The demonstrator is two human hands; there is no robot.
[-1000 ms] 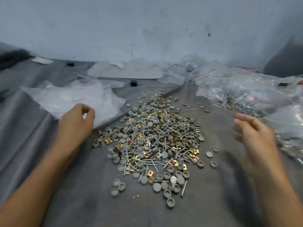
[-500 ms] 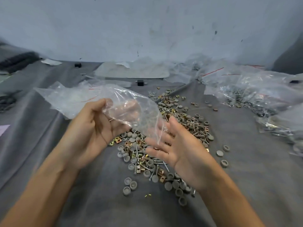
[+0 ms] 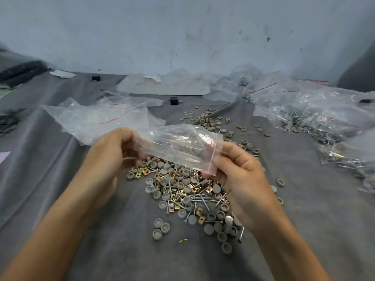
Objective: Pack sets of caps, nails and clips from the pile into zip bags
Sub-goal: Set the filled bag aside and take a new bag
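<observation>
An empty clear zip bag (image 3: 178,145) with a red zip line is stretched sideways above the pile. My left hand (image 3: 109,155) grips its left end, and my right hand (image 3: 237,169) pinches its zip end between thumb and fingers. Below the bag lies the pile (image 3: 182,189) of grey round caps, silver nails and brass-coloured clips on a grey cloth (image 3: 121,240). Part of the pile is hidden behind the bag and my hands.
A heap of empty zip bags (image 3: 97,120) lies at the left behind my left hand. Filled bags (image 3: 316,118) with parts lie at the right. Loose caps (image 3: 161,228) sit near the front. A white wall (image 3: 182,33) closes the back.
My left hand picked a bag off the empty heap and brought it over the pile. My right hand came across from the right and now pinches its zip end.
</observation>
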